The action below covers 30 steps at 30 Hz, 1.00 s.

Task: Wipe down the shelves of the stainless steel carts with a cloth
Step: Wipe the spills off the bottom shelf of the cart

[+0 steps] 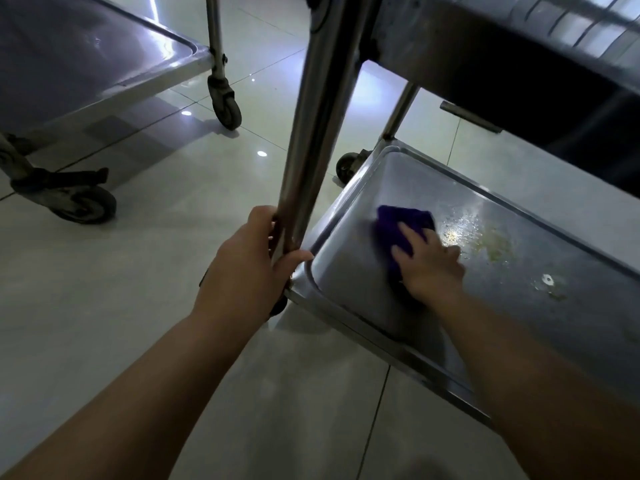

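right hand (429, 268): we log it centre right of the frame, fingers stretched out flat and pressing down on the cloth, not curled round it.
left hand (249, 265): we log it at centre, fingers and thumb wrapped round the post, just above the shelf's near corner.
cloth (398, 226): purple, bunched, lying on the lower shelf towards its left end, partly under the right hand's fingers.
lower shelf (346, 282): steel tray with a raised rim, running from centre to the lower right edge.
stains (485, 240): yellowish smears and wet specks, which we note on the shelf just right of the hand.
post (311, 133): steel upright of the near cart, rising from the shelf corner to the top of the frame.
upper shelf (519, 46): top right, its dark underside overhanging the lower one.
second cart (86, 57): upper left, well apart from the first; we count two of its wheels (227, 109).
floor (138, 306): pale glossy tiles with spots of reflected light.
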Each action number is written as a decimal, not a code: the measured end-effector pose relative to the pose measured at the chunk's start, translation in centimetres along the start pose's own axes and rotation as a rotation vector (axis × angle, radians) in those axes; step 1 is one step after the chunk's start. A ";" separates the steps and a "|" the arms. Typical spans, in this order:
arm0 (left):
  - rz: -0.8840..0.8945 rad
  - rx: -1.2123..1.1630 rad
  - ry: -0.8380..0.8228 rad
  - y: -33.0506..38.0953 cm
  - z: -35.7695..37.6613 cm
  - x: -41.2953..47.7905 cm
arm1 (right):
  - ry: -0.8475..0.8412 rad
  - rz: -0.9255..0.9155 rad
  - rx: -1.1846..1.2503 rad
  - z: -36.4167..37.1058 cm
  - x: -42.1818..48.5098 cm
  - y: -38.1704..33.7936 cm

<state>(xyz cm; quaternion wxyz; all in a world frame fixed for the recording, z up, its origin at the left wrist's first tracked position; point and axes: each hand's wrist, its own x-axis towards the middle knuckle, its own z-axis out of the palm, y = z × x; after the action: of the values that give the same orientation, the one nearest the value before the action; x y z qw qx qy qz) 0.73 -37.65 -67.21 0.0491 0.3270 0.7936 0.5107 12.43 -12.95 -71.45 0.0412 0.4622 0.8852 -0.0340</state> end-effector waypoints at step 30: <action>0.383 0.713 -0.424 1.8 10.9 -3.5 | -0.006 0.306 -0.002 -0.3 -1.0 10.8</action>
<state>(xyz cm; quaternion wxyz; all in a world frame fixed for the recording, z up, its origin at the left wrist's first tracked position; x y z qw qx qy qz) 8.75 -30.67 -71.77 -0.0004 0.5615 0.8176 0.1273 21.80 -7.58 -71.32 0.0487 0.5914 0.8044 -0.0279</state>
